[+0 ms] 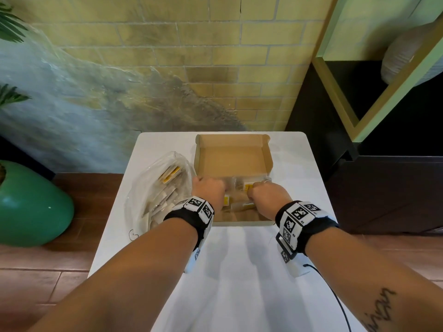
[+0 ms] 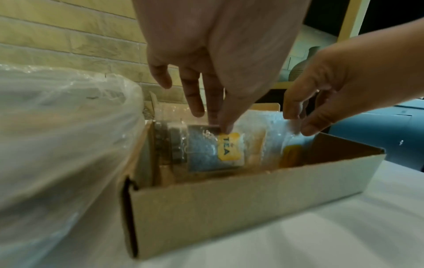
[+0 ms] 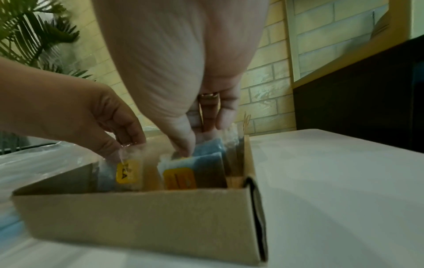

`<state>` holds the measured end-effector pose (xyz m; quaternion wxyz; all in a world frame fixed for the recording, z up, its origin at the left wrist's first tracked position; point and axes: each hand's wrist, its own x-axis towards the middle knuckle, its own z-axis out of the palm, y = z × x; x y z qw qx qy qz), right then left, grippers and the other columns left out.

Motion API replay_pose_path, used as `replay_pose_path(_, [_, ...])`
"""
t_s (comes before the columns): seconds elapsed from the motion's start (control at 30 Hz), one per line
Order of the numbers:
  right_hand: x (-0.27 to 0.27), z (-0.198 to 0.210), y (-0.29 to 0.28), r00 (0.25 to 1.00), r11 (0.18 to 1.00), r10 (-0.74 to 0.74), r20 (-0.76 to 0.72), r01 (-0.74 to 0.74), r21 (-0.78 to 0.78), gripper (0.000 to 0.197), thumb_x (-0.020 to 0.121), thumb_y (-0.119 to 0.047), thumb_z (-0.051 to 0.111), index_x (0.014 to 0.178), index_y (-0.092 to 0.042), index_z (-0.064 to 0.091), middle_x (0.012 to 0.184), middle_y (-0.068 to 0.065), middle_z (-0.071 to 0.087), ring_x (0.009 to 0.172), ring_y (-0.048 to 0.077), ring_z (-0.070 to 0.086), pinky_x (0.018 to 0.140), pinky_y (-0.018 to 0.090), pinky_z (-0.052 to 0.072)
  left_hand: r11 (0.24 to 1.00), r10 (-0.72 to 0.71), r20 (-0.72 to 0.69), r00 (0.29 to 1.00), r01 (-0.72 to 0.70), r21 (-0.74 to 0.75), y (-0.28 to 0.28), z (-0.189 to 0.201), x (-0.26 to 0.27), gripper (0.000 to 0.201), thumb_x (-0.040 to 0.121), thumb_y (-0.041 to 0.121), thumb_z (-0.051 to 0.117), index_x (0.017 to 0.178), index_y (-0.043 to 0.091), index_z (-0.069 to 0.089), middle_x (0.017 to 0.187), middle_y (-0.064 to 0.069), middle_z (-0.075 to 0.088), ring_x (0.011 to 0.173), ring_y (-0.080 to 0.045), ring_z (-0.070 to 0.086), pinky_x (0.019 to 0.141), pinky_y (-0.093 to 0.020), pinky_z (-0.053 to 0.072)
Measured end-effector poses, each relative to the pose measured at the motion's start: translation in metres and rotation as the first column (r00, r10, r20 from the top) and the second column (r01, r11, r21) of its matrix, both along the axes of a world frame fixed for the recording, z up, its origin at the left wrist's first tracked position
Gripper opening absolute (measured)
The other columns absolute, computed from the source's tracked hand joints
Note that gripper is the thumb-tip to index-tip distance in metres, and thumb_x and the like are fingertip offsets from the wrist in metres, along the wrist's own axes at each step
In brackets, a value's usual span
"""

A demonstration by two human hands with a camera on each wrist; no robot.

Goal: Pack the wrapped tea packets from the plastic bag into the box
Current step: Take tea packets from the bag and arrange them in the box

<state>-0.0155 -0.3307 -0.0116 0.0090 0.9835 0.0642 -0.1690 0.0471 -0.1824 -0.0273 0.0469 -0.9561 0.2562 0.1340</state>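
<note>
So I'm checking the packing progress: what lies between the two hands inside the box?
In the head view, wrapped tea packets lie between the left hand and the right hand, inside the box. The left wrist view shows a yellow TEA label there.

**Materials and Finishes Around the Box**

The box [image 1: 233,161] is made of matt brown cardboard, its walls smooth and unprinted. Inside it, tea packets [image 2: 215,148] are wrapped in clear, crinkled, glossy film, with yellow labels. Just left of the box, a plastic bag [image 1: 153,190] of thin, shiny, wrinkled film is seen. Beneath the box, the table [image 1: 239,271] is smooth, white and matt.
</note>
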Motion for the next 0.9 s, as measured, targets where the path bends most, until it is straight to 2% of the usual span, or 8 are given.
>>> replay_pose_path(0.1, [0.001,-0.002,-0.001,1.0,1.0,0.0,0.018,0.0,-0.026,0.028,0.086,0.004,0.044,0.106,-0.009,0.06,0.108,0.011,0.06,0.1,0.031,0.058,0.072,0.033,0.043,1.0,-0.007,-0.005,1.0,0.008,0.021,0.0,-0.001,0.0,0.037,0.083,0.005,0.043,0.108,0.023,0.063,0.1,0.001,0.066,0.105,-0.022,0.054,0.1,-0.036,0.027])
replay_pose_path(0.23, [0.005,-0.001,-0.006,0.998,0.999,0.005,0.057,-0.003,-0.038,0.028,0.087,0.002,0.045,0.107,-0.01,0.06,0.106,0.009,0.061,0.098,0.03,0.059,0.068,0.031,0.039,0.999,-0.018,0.0,1.0,0.018,0.043,0.002,0.005,0.004,0.032,0.082,0.004,0.045,0.098,0.023,0.065,0.09,0.002,0.066,0.097,-0.022,0.057,0.094,-0.034,0.029])
replay_pose_path(0.37, [0.009,0.005,-0.014,0.991,1.0,-0.031,0.131,0.031,0.004,0.026,0.085,0.004,0.046,0.1,-0.01,0.062,0.102,0.008,0.06,0.093,0.03,0.059,0.07,0.032,0.044,0.998,-0.029,0.009,1.0,0.029,0.055,0.002,0.012,0.01,0.032,0.081,0.002,0.045,0.097,0.02,0.066,0.079,0.003,0.058,0.091,-0.022,0.056,0.096,-0.034,0.028])
replay_pose_path(0.5, [0.008,0.004,-0.017,0.989,0.998,-0.056,0.138,0.055,0.013,0.026,0.086,0.004,0.046,0.1,-0.011,0.062,0.102,0.009,0.06,0.093,0.03,0.058,0.072,0.034,0.047,0.994,-0.037,-0.001,0.999,0.037,0.1,0.002,0.009,0.009,0.034,0.083,0.005,0.047,0.107,0.022,0.063,0.096,0.001,0.065,0.104,-0.022,0.053,0.104,-0.038,0.025])
replay_pose_path(0.6, [0.005,-0.002,-0.016,0.994,0.999,-0.042,0.096,0.041,0.009,0.028,0.086,0.005,0.043,0.102,-0.01,0.06,0.104,0.01,0.06,0.097,0.03,0.057,0.072,0.034,0.046,0.993,-0.044,0.001,0.999,0.043,0.11,0.002,0.007,0.008,0.036,0.083,0.003,0.046,0.11,0.022,0.061,0.103,0.001,0.065,0.108,-0.023,0.052,0.103,-0.038,0.026])
replay_pose_path(0.73, [0.005,-0.008,-0.013,0.998,0.999,-0.019,0.067,0.021,-0.031,0.028,0.09,0.002,0.041,0.109,-0.01,0.059,0.109,0.01,0.058,0.102,0.031,0.056,0.074,0.035,0.046,0.987,-0.022,-0.011,1.0,0.024,0.161,0.002,0.011,0.009,0.028,0.083,0.004,0.047,0.101,0.022,0.059,0.097,0.002,0.063,0.103,-0.022,0.054,0.1,-0.041,0.027])
replay_pose_path(0.9, [0.009,-0.005,-0.014,0.994,0.999,-0.05,0.099,0.051,-0.011,0.029,0.088,0.005,0.042,0.107,-0.009,0.059,0.107,0.01,0.059,0.101,0.031,0.056,0.072,0.034,0.044,0.975,-0.039,0.073,0.997,0.022,0.223,0.005,0.016,0.015,0.021,0.086,0.01,0.047,0.099,0.021,0.06,0.096,0.001,0.064,0.101,-0.023,0.054,0.099,-0.044,0.029])
